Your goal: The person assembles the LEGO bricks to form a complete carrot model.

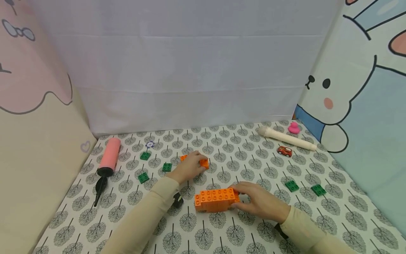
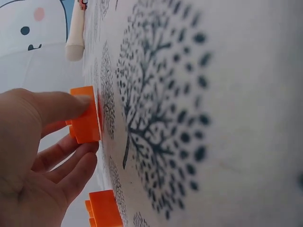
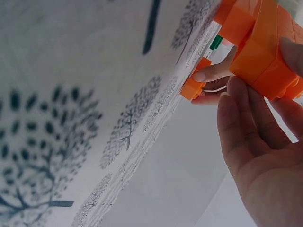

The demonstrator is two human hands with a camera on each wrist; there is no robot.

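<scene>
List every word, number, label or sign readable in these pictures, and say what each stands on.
None can be read.
The small round blue-and-white token bears a pattern too small to make out.
The little red toy car shows markings too small to read.
The orange plastic brick row shows no lettering.

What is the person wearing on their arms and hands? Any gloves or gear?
No gloves: both hands are bare. The left hand and right hand come out of long, plain cream sleeves that reach the wrists. A small black device sits at the left wrist, and a dark strap shows at the right cuff. No rings or markings are visible.
</scene>
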